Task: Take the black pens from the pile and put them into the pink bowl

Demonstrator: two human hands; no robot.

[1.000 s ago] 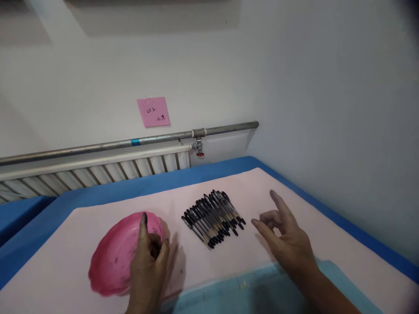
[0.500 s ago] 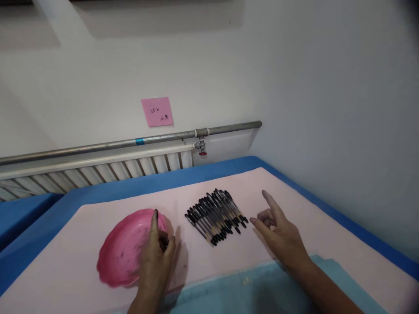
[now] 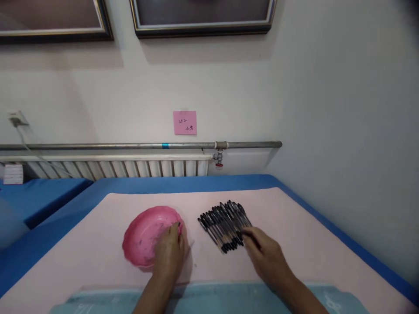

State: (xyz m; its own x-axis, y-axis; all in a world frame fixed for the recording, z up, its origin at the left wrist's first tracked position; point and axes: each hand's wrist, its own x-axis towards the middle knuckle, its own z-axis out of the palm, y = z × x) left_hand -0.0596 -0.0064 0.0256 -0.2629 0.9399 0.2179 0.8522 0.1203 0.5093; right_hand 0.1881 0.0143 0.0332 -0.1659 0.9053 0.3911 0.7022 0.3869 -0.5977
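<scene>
Black-capped clear pens (image 3: 222,226) lie side by side in a slanted row on the pink sheet. My right hand (image 3: 266,257) is at the row's lower right, thumb and fingers closed on a pen at its near end; the fingertips partly hide it. To the left sits a pink bowl (image 3: 140,237) with a wavy rim and dark smudges inside. In front of its right side is my left hand (image 3: 170,250), fingers curled together. A faint thin streak shows beside that hand; whether it holds anything I cannot make out. One fingertip looks dark.
A pink sheet (image 3: 98,253) covers the blue table (image 3: 183,185), with a light blue cloth (image 3: 212,298) along the near edge. Behind it stand a white radiator (image 3: 147,168) and a metal pipe (image 3: 131,146) with a red-handled valve (image 3: 219,165). A wall rises on the right.
My right hand has moved in to the pens, its outstretched index finger now curled. The left fingers have curled by the bowl. My view has tilted up and levelled, showing picture frames.
</scene>
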